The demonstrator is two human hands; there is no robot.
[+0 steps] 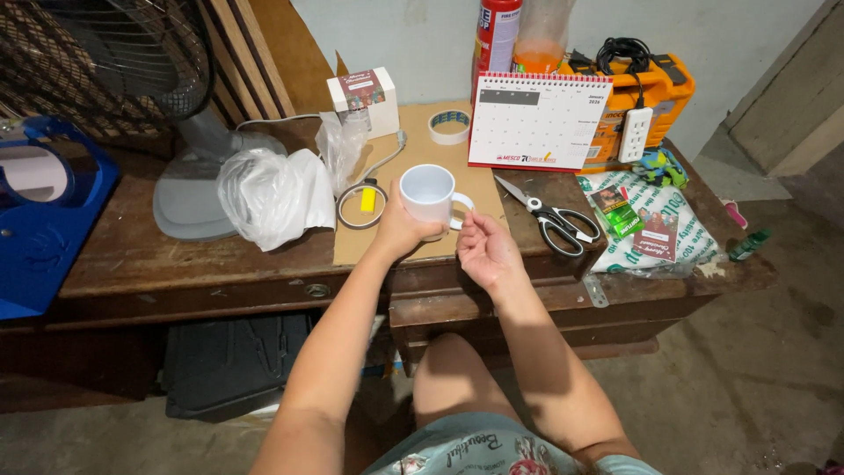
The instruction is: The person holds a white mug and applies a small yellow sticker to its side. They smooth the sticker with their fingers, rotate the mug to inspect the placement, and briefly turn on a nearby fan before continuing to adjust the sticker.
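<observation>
- Near the front edge of the wooden surface [176, 264], about midway along it, your left hand [403, 230] is closed around the lower body of a white mug [428, 193], holding it upright with the open mouth facing up.
- The mug sits over a brown cardboard sheet [413, 145] that lies flat on the surface; I cannot tell whether the mug's base touches it or is held just above.
- Your right hand [486, 249] is just beside the mug on the handle side, fingers loosely curled, fingertips at or touching the handle; it grips nothing that can be made out.
- Left of the mug, on the cardboard's edge: a dark tape ring [360, 205] with a small yellow item inside it.
- Further left: a crumpled clear plastic bag [272, 193], resting against the grey base of a standing fan [189, 198].
- Towards the back edge: a small white box [365, 97], a roll of tape [449, 126], and an upright desk calendar [538, 121].
- Right of the mug: black-handled scissors [549, 215], lying closed on the surface.
- Towards the right end: a printed plastic bag [659, 233] lying flat, small packets on top.
- Back right corner: an orange tool case [655, 92] with a white power strip leaning on it.
- Left end: a blue plastic object [44, 220], overhanging the edge.
</observation>
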